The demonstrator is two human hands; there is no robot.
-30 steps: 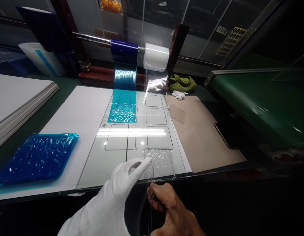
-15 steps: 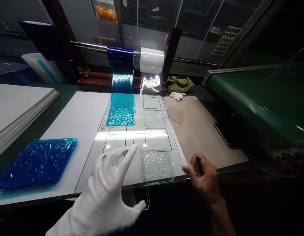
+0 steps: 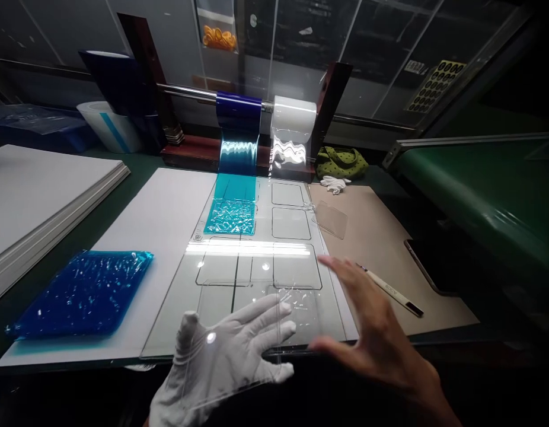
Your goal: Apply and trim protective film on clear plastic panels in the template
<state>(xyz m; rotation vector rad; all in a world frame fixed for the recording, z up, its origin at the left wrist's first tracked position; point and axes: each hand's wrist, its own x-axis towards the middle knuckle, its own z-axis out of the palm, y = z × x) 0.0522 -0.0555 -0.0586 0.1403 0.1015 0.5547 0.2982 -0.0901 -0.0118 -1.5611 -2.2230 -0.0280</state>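
Note:
My left hand (image 3: 234, 344), in a white glove, supports a clear thin panel (image 3: 201, 370) over its palm, fingers spread behind it. The panel is tilted, and the glove shows through it. Bare, my right hand (image 3: 372, 326) is held up to the right of the panel with thumb and fingers apart, nothing in it. A brush (image 3: 392, 290) with a pale handle and dark tip lies just beyond that hand on a brown board. Under both hands' far side is a glass sheet (image 3: 168, 323) marked with black rounded outlines. Clear crinkled film (image 3: 303, 311) lies at its near right.
Blue film (image 3: 235, 188) and clear film (image 3: 290, 148) hang from rolls on a rod. A blue film-wrapped stack (image 3: 85, 296) lies left, near white sheets (image 3: 43, 184). On the right are a phone (image 3: 430, 267), the brown board (image 3: 367, 207), a clear piece (image 3: 331, 220) and a white glove (image 3: 335, 184).
My right hand has opened and the brush now lies on the brown board. My left hand has turned palm up behind the clear panel, fingers spread. The view has shifted left.

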